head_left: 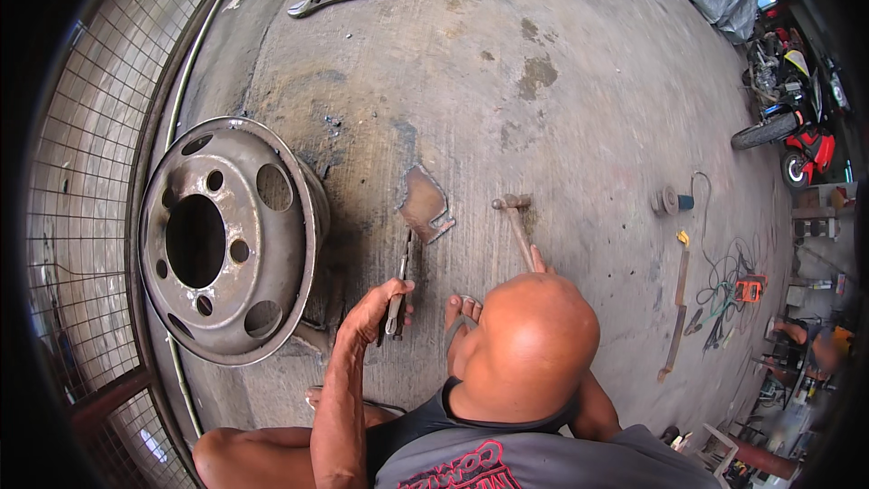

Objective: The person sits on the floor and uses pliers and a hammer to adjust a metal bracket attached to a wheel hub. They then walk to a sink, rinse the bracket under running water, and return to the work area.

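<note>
Gripping a pair of pliers (396, 301), the left hand (378, 306) is curled into a fist around the handles, fingers pressed together. The pliers' nose reaches forward to the lower edge of a rusty flat metal plate (424, 204) that lies on the concrete floor (561, 109), just ahead of the hand. To the right of the plate lies a hammer (517, 222), its head near the plate's upper corner. Only one finger of the right hand (539, 260) shows beside the handle; a bald head (529, 344) hides the rest, so its grip cannot be told. A steel wheel rim (226, 240) stands just left of the left hand.
</note>
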### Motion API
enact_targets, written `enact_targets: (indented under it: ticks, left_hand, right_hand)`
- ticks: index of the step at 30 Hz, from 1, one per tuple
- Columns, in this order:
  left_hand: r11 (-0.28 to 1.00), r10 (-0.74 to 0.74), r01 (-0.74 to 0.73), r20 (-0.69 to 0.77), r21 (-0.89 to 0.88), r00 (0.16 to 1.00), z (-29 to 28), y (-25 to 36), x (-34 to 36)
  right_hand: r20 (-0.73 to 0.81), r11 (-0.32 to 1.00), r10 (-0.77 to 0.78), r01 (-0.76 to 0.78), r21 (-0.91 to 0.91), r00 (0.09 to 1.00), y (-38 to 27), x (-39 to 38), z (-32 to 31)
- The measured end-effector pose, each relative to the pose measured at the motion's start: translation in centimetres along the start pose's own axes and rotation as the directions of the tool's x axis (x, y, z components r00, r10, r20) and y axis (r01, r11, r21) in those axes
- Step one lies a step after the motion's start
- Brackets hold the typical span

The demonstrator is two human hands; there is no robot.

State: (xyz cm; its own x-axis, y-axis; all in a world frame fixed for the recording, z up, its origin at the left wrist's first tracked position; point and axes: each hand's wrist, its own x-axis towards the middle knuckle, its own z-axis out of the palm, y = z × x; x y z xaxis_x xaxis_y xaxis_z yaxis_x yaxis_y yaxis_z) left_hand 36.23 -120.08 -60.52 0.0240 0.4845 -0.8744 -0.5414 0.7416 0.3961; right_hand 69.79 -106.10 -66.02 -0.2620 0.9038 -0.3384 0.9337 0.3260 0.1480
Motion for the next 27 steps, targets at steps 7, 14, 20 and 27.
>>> enact_targets:
  ticks: [7, 14, 20, 27]
  left_hand:
    - [0.968, 0.158, -0.117, 0.176, -0.221, 0.972, 4.0, -1.3, 3.5]
    - [0.932, 0.345, -0.344, 0.012, 0.118, 0.938, 9.3, 0.7, 6.3]
    - [0.919, 0.351, -0.353, 0.045, 0.173, 0.935, 12.5, 5.1, 5.8]
    - [0.926, 0.229, -0.273, 0.186, 0.263, 0.956, 14.4, 3.2, 7.5]
  right_hand:
    - [0.270, 0.488, -0.315, -0.088, 0.869, 0.910, -5.8, 1.7, -4.5]
    - [0.546, 0.322, -0.625, -0.452, 0.832, 0.559, -9.4, 3.6, -13.0]
    - [0.615, 0.481, -0.610, -0.383, 0.788, 0.499, -8.5, 7.3, -15.7]
    - [0.726, 0.616, -0.576, -0.385, 0.687, 0.375, -3.7, 8.4, -14.6]
